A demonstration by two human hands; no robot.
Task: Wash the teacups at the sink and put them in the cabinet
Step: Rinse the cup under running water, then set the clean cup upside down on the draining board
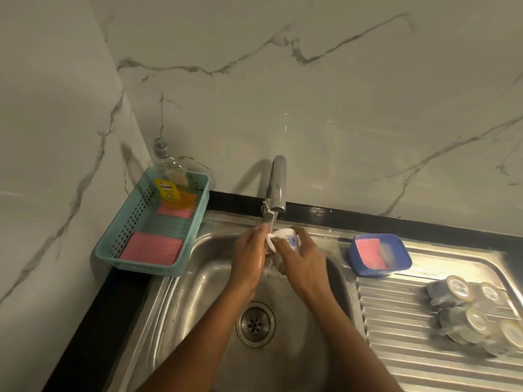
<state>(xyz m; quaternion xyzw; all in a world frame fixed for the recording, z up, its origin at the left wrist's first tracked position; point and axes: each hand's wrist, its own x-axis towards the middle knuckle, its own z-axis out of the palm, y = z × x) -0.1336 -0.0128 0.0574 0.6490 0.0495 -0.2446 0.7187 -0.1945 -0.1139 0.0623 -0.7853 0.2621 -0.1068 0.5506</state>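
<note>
A white teacup [284,236] with a blue flower print is held under the running tap [276,188], above the steel sink [198,292]. My right hand [302,258] grips the cup's body from the right. My left hand [250,256] pinches the cup's handle side with its fingertips. Water streams down between my hands into the basin. Several teacups [475,315] stand upside down on the ribbed drainboard [402,329] at the right.
A teal basket [113,250] on the left counter holds a dish soap bottle [169,179] and pink sponges [151,248]. A blue soap dish [396,244] with a pink sponge sits right of the basin. The drain [255,323] lies below my hands. Marble walls stand behind and to the left.
</note>
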